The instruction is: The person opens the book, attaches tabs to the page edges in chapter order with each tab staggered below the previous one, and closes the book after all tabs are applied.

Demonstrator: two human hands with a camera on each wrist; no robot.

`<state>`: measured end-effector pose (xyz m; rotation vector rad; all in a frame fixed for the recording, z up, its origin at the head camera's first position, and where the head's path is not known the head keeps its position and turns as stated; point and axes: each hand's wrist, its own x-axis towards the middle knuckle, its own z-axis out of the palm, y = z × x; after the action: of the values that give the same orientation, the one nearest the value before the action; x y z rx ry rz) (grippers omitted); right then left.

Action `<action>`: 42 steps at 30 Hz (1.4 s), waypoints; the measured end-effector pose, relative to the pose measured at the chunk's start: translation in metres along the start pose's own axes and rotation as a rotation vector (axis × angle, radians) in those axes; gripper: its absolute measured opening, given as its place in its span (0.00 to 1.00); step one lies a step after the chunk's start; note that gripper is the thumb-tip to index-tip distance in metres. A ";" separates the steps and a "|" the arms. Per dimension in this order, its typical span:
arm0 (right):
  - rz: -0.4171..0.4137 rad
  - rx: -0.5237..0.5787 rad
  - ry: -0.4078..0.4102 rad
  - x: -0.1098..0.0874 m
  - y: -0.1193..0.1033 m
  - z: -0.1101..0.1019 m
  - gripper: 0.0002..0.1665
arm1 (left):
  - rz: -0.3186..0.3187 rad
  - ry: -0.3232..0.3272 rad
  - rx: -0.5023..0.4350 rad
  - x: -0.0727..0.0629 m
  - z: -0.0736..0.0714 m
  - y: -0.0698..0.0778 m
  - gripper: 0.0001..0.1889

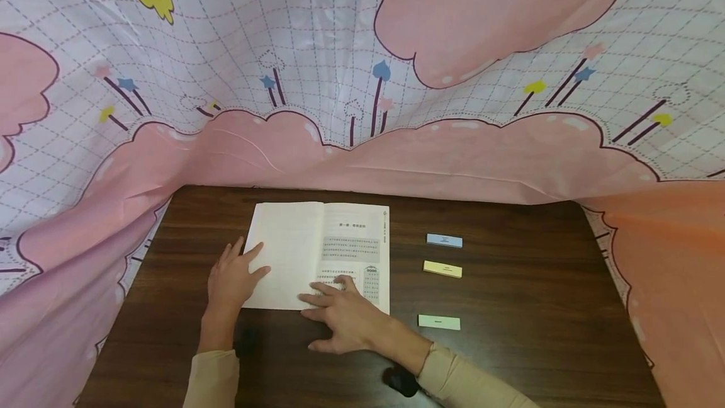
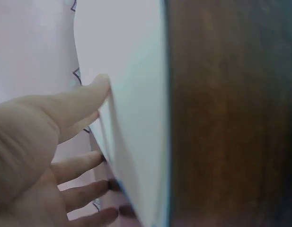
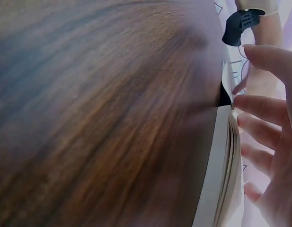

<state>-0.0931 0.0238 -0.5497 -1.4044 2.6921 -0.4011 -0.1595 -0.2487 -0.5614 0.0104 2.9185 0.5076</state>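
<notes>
An open book (image 1: pixel 286 232) lies on the dark table, its left page blank and its right page printed with Chinese text. My left hand (image 1: pixel 232 277) rests at the book's left edge; in the left wrist view its thumb (image 2: pixel 84 101) touches the blank page, while the other fingers spread beside the edge. Over the lower part of the book, near the spine, my right hand (image 1: pixel 345 318) lies with fingers extended and spread. Seen from the right wrist, those fingers (image 3: pixel 261 109) are at the top of the page stack (image 3: pixel 224 165); firm contact is hard to tell.
Right of the book, a blue strip (image 1: pixel 444 241), a yellow strip (image 1: pixel 443 269) and a green strip (image 1: pixel 438 322) lie in a column, each with small dark print. Patterned pink and white cloth (image 1: pixel 362 172) hangs along the back and sides of the wooden table (image 1: pixel 527 307).
</notes>
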 end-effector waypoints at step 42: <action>0.067 0.097 0.291 -0.074 0.049 -0.002 0.20 | 0.213 0.321 -0.155 -0.001 0.018 0.052 0.15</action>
<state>-0.0894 0.1115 -0.5645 -1.3171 2.8861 -0.7740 -0.1568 -0.1942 -0.5603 0.2433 3.1970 0.8409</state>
